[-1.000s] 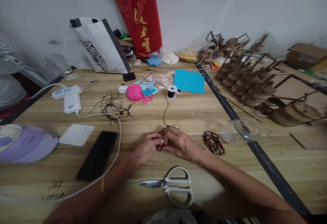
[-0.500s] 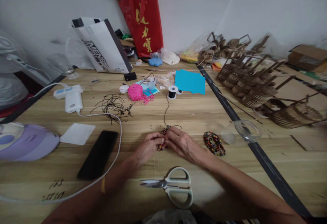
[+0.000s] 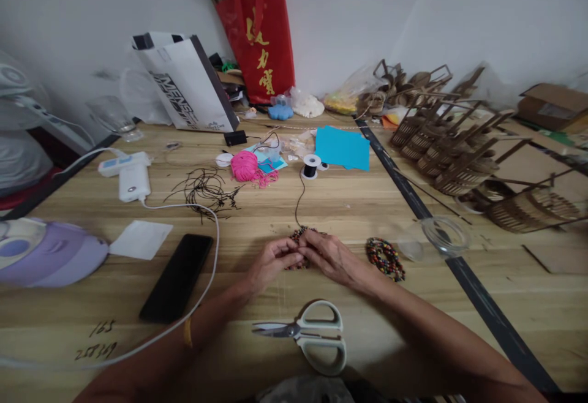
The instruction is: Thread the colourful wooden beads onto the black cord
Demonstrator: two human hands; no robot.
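A single camera is worn on the person's head, and it looks forward and down upon the counter [image 3: 257, 207]. Both forearms [image 3: 441, 328] come in from the lower part of the picture. The left hand [image 3: 271, 260] and the right hand [image 3: 334, 257] appear somewhat below the centre, quite near to the lens, while the scissors [image 3: 296, 331] lie nearer still. The view is wide, and at its far side it reaches the pale wall [image 3: 349, 23].
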